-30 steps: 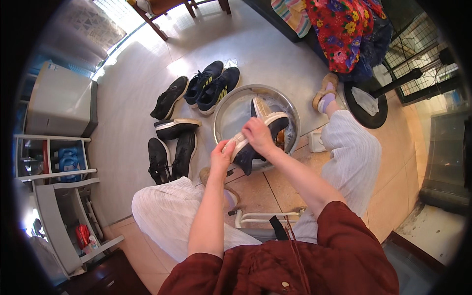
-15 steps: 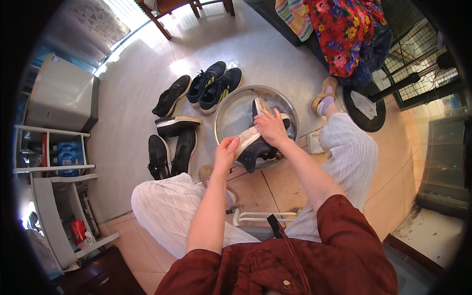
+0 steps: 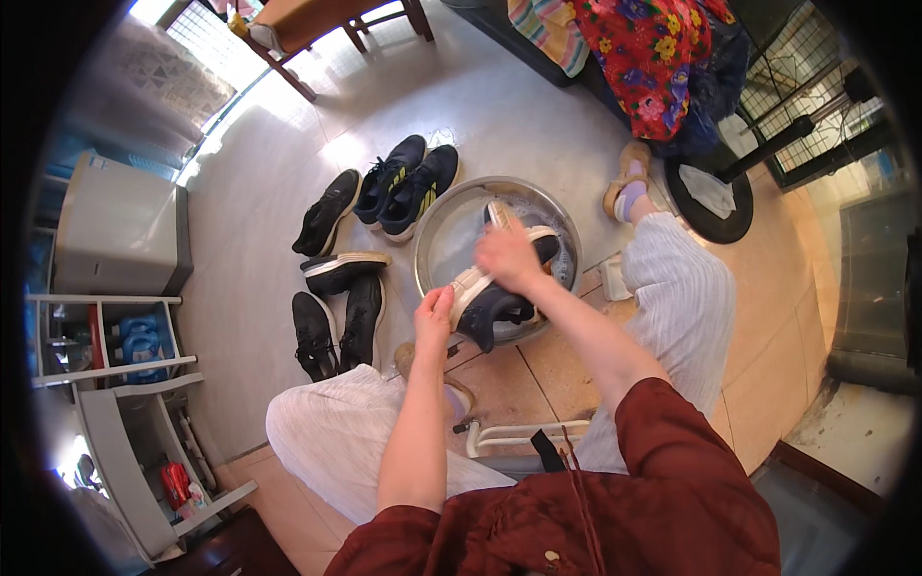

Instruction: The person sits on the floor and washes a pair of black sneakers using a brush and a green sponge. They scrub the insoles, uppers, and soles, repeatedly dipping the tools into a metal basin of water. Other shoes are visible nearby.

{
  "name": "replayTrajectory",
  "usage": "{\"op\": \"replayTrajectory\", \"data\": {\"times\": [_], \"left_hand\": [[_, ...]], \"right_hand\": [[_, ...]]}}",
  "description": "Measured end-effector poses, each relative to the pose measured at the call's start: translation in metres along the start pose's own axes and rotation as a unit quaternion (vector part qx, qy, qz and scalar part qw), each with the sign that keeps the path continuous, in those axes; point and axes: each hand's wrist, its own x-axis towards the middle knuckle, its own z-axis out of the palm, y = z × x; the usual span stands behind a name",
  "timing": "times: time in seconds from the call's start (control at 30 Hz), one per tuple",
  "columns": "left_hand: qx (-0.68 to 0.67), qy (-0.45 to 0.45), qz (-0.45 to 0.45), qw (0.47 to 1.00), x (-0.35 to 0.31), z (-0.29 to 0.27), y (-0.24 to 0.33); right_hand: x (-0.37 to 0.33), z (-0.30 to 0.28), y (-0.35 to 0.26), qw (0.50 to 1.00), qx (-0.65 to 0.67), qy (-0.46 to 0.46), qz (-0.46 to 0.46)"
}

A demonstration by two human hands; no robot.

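A dark navy shoe (image 3: 488,315) with a pale sole is tilted over the near rim of a round metal basin (image 3: 423,252). My left hand (image 3: 437,312) is closed on the edge of its sole, thumb on top. Across the upturned sole lies my right hand (image 3: 509,259), smeared by motion; its fingers and anything under them are not clear. A second dark shoe (image 3: 545,247) with a pale sole sits in the basin, partly hidden by my right hand. Foamy water shows around it.
Left of the basin stand dark blue shoes (image 3: 420,192) with yellow stripes and several black shoes (image 3: 327,213). A small white dish (image 3: 617,281) lies right of the basin. Shelves (image 3: 115,370) line the left side; a wooden chair (image 3: 317,21) stands at the back.
My right hand has shifted slightly along the sole and is now blurred. The left hand keeps its hold on the shoe. The whole view has tilted a little.
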Motion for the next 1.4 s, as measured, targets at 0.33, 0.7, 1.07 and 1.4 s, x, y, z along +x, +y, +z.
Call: {"op": "replayTrajectory", "data": {"times": [0.33,0.7,1.07,1.4], "left_hand": [[-0.005,-0.008,0.005,1.000,0.009,0.005,-0.007],[-0.018,-0.004,0.029,0.999,-0.001,0.011,0.008],[0.008,-0.008,0.031,0.999,0.005,0.009,0.001],[-0.003,0.008,0.053,0.999,0.018,0.008,-0.013]], "right_hand": [[-0.013,0.009,0.043,0.980,0.081,-0.012,0.181],[-0.009,-0.004,0.004,0.992,0.098,-0.065,0.053],[-0.037,0.031,0.076,0.937,0.070,-0.004,0.341],[-0.023,0.029,0.069,0.955,0.013,-0.036,0.294]]}}
